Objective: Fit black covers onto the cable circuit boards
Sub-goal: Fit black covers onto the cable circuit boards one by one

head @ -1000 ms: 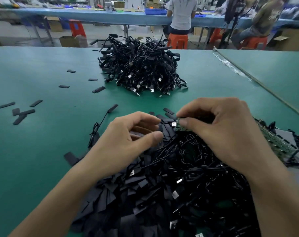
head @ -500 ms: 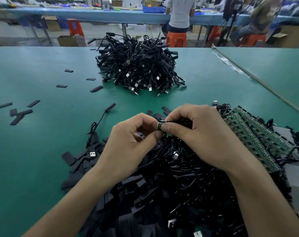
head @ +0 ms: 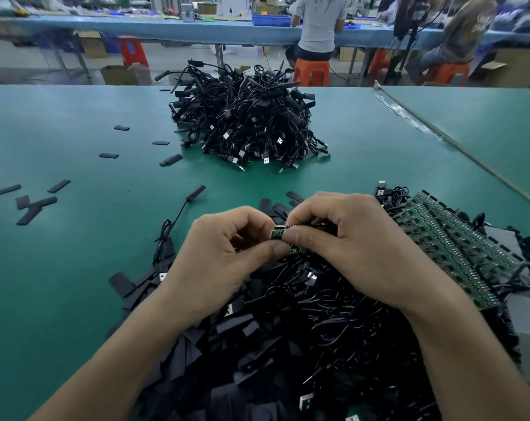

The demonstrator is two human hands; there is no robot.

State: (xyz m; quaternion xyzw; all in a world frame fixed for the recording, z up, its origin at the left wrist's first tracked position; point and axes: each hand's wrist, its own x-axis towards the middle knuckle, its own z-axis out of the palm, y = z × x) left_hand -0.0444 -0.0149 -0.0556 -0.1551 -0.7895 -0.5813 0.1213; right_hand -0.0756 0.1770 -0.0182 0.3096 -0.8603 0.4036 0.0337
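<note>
Both hands meet over the near heap of black covers and cables [head: 288, 329]. My right hand [head: 358, 247] pinches a small green circuit board [head: 278, 233] between thumb and fingers, its left end sticking out. My left hand [head: 224, 256] is curled next to it, thumb tip touching the board from below; whether it holds a black cover is hidden by the fingers. Flat black covers [head: 178, 354] lie in a heap below my left wrist.
A big pile of black cables with USB plugs [head: 245, 126] sits mid-table. A panel of green circuit boards [head: 458, 247] lies at the right. Loose black covers [head: 33, 205] are scattered on the green table [head: 60, 253] at the left. People sit at a far bench.
My right hand lifted the green board off the heap and brought it toward my left hand. Both hands now meet at the board, slightly nearer to me.
</note>
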